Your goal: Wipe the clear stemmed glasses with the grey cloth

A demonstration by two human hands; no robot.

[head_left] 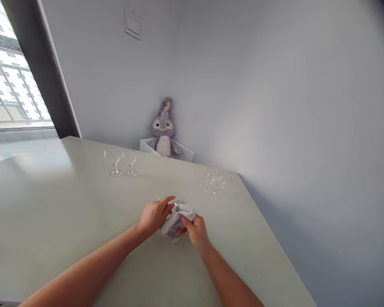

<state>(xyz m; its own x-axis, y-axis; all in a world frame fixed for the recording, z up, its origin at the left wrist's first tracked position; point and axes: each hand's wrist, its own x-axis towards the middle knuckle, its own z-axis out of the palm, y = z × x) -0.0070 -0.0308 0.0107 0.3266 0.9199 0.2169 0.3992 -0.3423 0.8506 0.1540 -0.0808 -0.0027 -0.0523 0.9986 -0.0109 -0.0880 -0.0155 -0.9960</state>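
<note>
White cloth (186,208) is bunching in my right hand (197,233), grip pinched narrow; my left hand (152,217) is curling by clear glassware (178,207), grip unclear, light pressure suiting best.

Beside left hand's (153,217) fingertips: clear glass piece (178,207), mostly hidden by cloth (171,226), shape unclear. Some right hand (196,232) fingers partly hidden by cloth. Beyond fingers, to right: small glasses (210,179) overlap, outlines faint; white bit (214,192) too small to tell. Far beyond fingers: basket's (184,152) base hidden behind table (115,204). Nearer than fingers: forearms (99,260) cut off.
</note>
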